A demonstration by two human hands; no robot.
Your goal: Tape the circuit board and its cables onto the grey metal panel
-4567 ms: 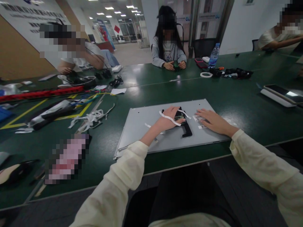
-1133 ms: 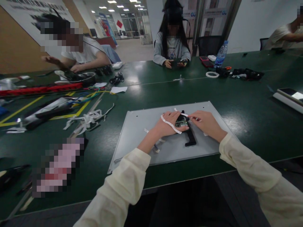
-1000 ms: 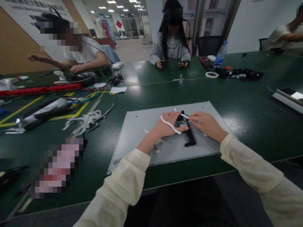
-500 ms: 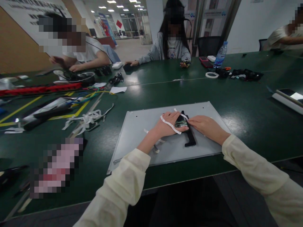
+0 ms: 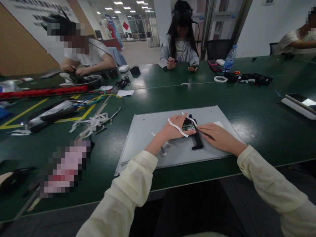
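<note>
My left hand (image 5: 175, 127) is closed around the left side of a black device with an exposed green circuit board (image 5: 188, 125). Over the back of this hand curves a narrow white strip (image 5: 176, 127). A long black bracket-like part (image 5: 198, 141) runs down the device's right side. My right hand (image 5: 218, 135) has its fingers pressed together at the device's right edge, near the end of another white strip (image 5: 192, 119). Whatever is between those fingertips is too small to make out. Beneath both hands lies a pale grey board (image 5: 143, 141) on the green table.
Tangled white strips (image 5: 93, 124) and a pouch-like black item (image 5: 51, 113) lie to the left. A water bottle (image 5: 229, 59), a tape roll (image 5: 220, 79) and dark parts (image 5: 256, 78) stand farther back right. People sit across the table (image 5: 158, 95).
My right hand has shifted slightly right and down, its fingertips still at the device's edge. My left hand stays on the device. Across the table, a person's hand has left a black object.
</note>
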